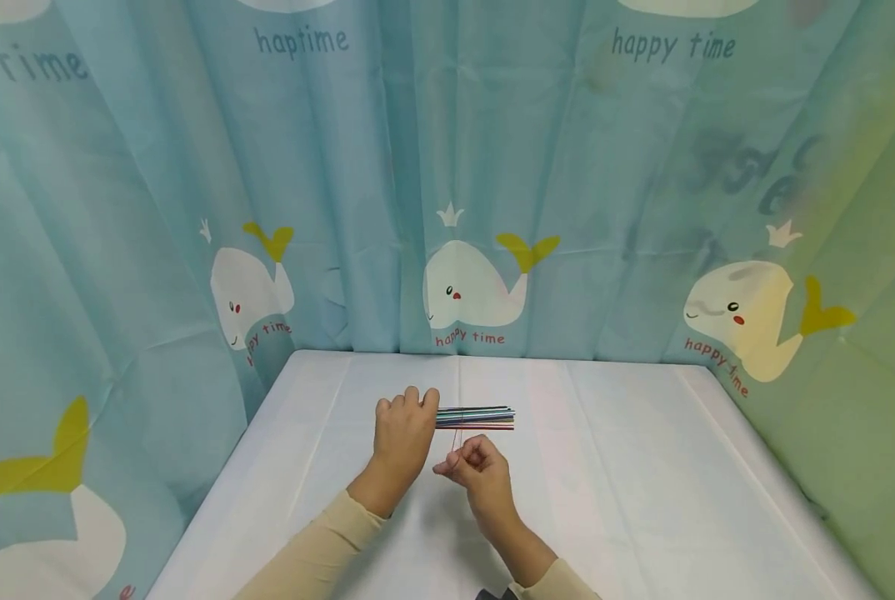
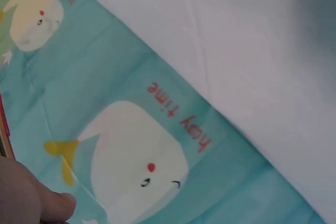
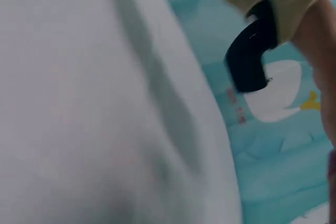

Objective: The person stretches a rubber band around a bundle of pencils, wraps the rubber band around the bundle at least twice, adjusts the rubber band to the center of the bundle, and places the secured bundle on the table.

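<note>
A bundle of thin, straight, many-coloured sticks (image 1: 485, 417) is held level above the white table. My left hand (image 1: 406, 429) grips its left end with curled fingers, and the free ends point right. Around the bundle runs a thin reddish band (image 1: 456, 440), its two strands stretched down toward me. My right hand (image 1: 485, 475) pinches the band's lower end between thumb and fingers, just below the sticks. In the left wrist view, part of the left hand (image 2: 31, 195) fills the lower left corner, with a few stick edges (image 2: 4, 129) above it.
A white cloth covers the table (image 1: 627, 467). Blue curtains (image 1: 357, 167) with printed whales hang behind it and at both sides. A cream sleeve (image 3: 294, 3) with a black device (image 3: 249, 56) on it shows in the right wrist view.
</note>
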{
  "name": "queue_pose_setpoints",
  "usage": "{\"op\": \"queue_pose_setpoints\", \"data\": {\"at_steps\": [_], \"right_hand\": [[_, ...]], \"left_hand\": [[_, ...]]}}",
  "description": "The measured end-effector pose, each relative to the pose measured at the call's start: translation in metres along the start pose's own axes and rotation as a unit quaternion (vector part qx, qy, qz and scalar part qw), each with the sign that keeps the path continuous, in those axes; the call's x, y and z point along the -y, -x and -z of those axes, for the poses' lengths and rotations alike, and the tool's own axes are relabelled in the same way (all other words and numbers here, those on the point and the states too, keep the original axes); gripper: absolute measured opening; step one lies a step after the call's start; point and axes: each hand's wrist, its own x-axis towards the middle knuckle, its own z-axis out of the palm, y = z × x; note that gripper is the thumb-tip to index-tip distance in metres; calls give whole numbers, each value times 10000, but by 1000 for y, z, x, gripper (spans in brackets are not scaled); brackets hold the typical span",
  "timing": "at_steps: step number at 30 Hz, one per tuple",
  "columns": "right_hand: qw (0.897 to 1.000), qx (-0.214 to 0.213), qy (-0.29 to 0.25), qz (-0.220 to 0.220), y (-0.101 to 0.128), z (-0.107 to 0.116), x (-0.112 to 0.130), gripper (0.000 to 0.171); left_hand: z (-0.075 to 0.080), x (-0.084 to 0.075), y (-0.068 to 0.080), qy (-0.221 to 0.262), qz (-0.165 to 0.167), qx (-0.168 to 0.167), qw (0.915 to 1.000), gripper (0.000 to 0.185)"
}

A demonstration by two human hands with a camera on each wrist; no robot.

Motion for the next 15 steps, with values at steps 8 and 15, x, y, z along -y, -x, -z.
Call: {"op": "queue_pose_setpoints", "data": {"at_steps": [8,15], "right_hand": [[8103,589,4043,4201,-10,6,5,65],[8869,0,3834,2576,0,8,6,99]], "left_hand": [[6,-4,-3,-35,66,660,9978,35],[5,5,-12,-277,182,-106,9994,22]]}}
